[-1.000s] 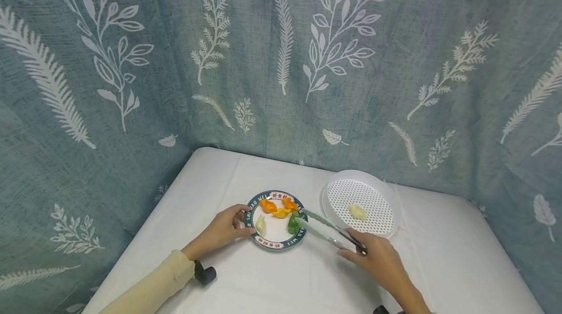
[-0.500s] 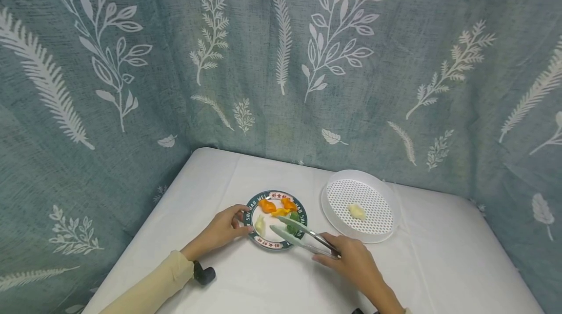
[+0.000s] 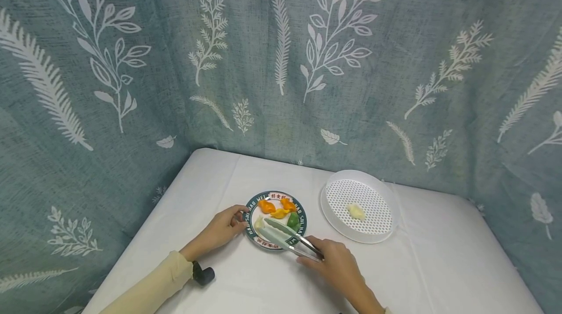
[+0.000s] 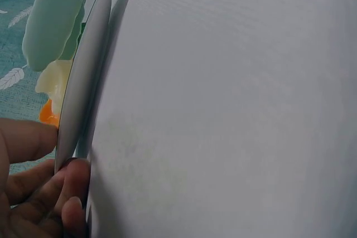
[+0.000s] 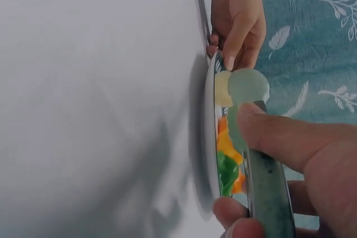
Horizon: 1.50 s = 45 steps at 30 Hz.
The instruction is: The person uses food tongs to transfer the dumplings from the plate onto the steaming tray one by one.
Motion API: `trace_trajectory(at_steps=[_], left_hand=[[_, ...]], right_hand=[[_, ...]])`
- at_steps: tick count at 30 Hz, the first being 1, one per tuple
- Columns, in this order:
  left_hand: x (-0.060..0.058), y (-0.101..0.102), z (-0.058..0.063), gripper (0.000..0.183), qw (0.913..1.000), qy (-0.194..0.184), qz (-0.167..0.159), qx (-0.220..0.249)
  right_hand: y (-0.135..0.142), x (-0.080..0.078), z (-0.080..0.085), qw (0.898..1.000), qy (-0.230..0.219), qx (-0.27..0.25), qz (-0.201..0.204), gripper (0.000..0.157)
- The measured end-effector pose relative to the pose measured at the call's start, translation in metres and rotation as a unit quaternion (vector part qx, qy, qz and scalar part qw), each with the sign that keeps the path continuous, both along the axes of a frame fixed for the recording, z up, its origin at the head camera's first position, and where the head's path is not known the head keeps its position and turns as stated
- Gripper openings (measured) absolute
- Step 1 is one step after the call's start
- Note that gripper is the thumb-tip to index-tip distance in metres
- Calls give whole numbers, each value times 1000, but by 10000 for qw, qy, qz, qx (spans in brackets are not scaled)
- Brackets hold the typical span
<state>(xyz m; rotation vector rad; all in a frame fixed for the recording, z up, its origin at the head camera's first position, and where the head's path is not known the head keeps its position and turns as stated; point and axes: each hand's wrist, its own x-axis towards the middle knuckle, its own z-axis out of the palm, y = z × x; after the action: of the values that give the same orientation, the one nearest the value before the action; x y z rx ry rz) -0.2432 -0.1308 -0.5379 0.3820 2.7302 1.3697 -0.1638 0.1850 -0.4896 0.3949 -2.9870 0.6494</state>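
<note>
My left hand (image 3: pixel 219 230) holds the left rim of a round plate (image 3: pixel 301 206) with a dark green lettered border; in the left wrist view the thumb lies on top and fingers are underneath. My right hand (image 3: pixel 335 263) grips metal tongs (image 3: pixel 281 226) with pale green tips, spread over the plate's front. The tips are by a cream dumpling (image 4: pixel 54 79) on the plate's left side; whether they touch it I cannot tell. A green dumpling (image 3: pixel 293 222), two orange dumplings (image 3: pixel 266 206) and a yellow dumpling (image 3: pixel 279 213) also lie on the plate.
A white round steamer tray (image 3: pixel 340 192) with a perforated base stands right of the plate. One cream dumpling (image 3: pixel 356 211) lies in it. White cloth (image 3: pixel 219 280) covers the table, and a leaf-patterned teal curtain (image 3: pixel 263 60) hangs behind it.
My right hand has carried the tongs left and toward me, from the green dumpling at the plate's right side to the cream dumpling at its left. My left hand stays on the rim.
</note>
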Motion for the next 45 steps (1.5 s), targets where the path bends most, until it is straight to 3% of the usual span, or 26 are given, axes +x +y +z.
trace_trajectory(at_steps=[15,24,45], left_hand=[[-1,0,-1,43,9999,-97,99,-58],[0,-1,2,47,9999,-74,35,-81],[0,-1,2,52,9998,31,-33,-181]], right_hand=[[-14,3,6,9994,-243,168,-200,61],[-9,5,6,9991,115,399,-26,43],[-22,-1,-5,9987,183,454,-106,57]])
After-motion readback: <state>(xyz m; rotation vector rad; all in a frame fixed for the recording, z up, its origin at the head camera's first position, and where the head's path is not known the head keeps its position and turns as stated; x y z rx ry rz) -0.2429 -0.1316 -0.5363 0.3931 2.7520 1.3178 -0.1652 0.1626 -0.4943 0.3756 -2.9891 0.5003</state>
